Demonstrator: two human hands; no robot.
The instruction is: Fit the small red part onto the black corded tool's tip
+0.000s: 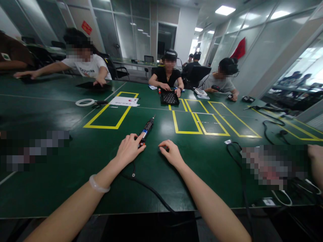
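Note:
My left hand [129, 150] is closed around the rear part of a black electric screwdriver [147, 128] with a blue label and orange parts near its back end. The screwdriver lies low at the green tabletop, its thin bit pointing away from me. A black cord [148, 189] runs near its rear end toward the table's front edge. To the right, my right hand [171, 153] hovers at or just above the table with its fingers loosely curved. A gap shows between its thumb and fingers, and it holds nothing.
Yellow tape outlines [101, 127] mark the green table [202, 161]. A white paper [124, 101] and a tape roll [85, 102] lie ahead left. Cables [243, 181] run along the right. Across the table, a person handles a black tray [170, 98]; others sit nearby.

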